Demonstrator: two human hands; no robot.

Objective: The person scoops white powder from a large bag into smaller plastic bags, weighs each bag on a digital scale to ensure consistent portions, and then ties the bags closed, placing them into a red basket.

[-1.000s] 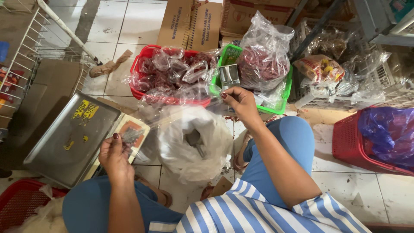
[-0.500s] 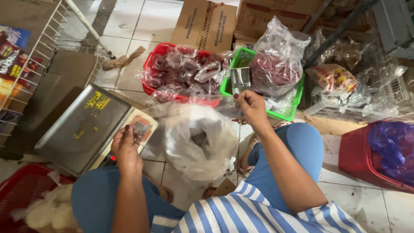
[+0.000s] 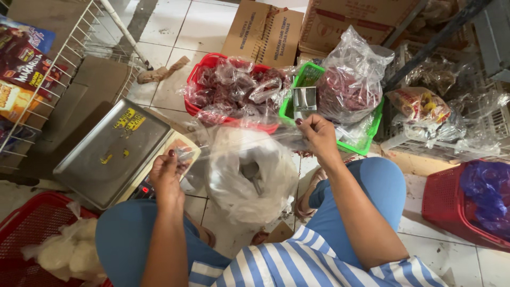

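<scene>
Head view: clear plastic bag [image 3: 249, 180] stretched between left hand [image 3: 166, 172] and right hand [image 3: 317, 135].

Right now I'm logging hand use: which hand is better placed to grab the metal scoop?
Right hand: it probably reaches easiest, being just below the metal scoop in the green basket.

A shop: weighing scale [image 3: 109, 154], bagged goods, cartons [image 3: 264, 33].

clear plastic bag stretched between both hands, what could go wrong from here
The clear plastic bag is thin and pulled taut between the left hand and right hand; it might tear or slip from the fingertips. The right hand also pinches a small metal scoop, so its hold on the film may be weak. If the bag drops, it lands on the tiled floor.
</scene>
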